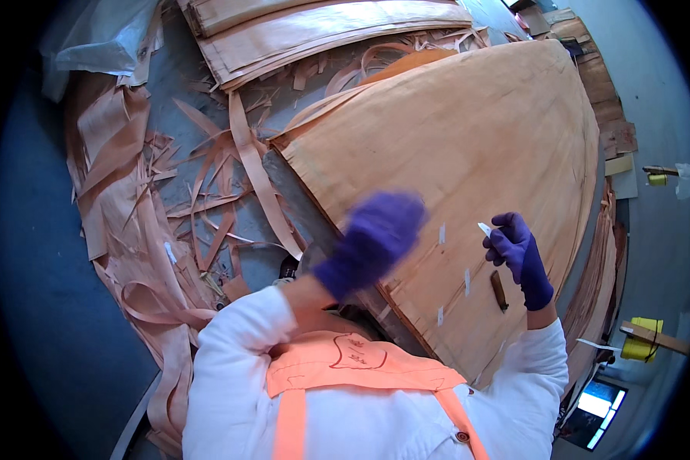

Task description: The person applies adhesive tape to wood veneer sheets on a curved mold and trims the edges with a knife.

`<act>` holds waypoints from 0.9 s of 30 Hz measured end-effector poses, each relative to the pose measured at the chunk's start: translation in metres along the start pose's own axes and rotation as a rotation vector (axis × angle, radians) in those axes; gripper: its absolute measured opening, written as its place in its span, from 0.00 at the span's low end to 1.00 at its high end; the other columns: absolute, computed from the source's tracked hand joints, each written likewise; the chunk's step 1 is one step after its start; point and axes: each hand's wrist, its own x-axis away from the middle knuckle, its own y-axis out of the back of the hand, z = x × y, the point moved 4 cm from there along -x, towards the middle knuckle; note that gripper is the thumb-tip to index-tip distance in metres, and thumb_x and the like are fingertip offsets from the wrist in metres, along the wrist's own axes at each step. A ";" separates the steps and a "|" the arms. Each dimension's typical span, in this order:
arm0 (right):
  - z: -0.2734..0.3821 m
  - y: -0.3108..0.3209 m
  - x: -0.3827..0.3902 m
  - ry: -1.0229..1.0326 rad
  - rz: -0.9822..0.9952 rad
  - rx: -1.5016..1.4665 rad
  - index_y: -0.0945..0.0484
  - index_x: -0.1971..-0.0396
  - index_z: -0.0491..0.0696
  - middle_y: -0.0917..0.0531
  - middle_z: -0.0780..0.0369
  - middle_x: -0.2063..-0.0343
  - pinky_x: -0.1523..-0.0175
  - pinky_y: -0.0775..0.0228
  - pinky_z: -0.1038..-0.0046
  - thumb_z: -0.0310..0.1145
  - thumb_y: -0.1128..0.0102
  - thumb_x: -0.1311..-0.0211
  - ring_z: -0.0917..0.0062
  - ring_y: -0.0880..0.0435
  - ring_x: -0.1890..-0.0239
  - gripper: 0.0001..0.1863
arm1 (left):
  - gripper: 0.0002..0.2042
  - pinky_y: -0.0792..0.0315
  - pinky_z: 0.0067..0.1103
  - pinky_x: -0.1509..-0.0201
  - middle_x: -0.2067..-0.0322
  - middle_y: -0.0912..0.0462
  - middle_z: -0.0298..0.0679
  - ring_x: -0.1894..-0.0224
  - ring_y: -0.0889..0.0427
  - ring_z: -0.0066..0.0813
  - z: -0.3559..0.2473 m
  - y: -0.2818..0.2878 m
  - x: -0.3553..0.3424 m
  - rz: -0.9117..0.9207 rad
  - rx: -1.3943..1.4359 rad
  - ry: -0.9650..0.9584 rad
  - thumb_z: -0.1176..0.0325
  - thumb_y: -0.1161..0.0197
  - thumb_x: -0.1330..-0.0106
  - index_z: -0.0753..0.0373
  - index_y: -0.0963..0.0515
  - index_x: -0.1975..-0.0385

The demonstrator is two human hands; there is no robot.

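Observation:
My right hand (516,249), in a purple glove, pinches a small white strip of tape (484,229) between thumb and fingers above a large wood veneer sheet (452,130). Smeared by motion, my left hand (383,234), gloved alike, is over the sheet's left edge; its fingers cannot be made out. Several short white tape pieces (468,281) lie on the veneer between and below my hands. Close under my right hand rests a small dark wooden-handled tool (499,291), perhaps a knife.
Torn veneer strips (222,176) litter the floor to the left, beside a long heap of scrap veneer (123,192). A veneer stack (330,38) lies at the far side. On the right are a yellow tape roll (642,339) on a wooden stick and more stacked veneer (602,268).

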 end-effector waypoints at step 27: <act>0.172 -0.245 -0.115 0.324 0.432 -0.235 0.32 0.60 0.40 0.21 0.60 0.76 0.77 0.31 0.82 0.30 0.46 0.38 0.82 0.21 0.80 0.11 | 0.09 0.35 0.37 0.45 0.64 0.20 0.39 0.55 0.22 0.38 0.179 0.078 0.034 -0.127 -0.373 0.180 0.75 0.42 0.48 0.61 0.22 0.67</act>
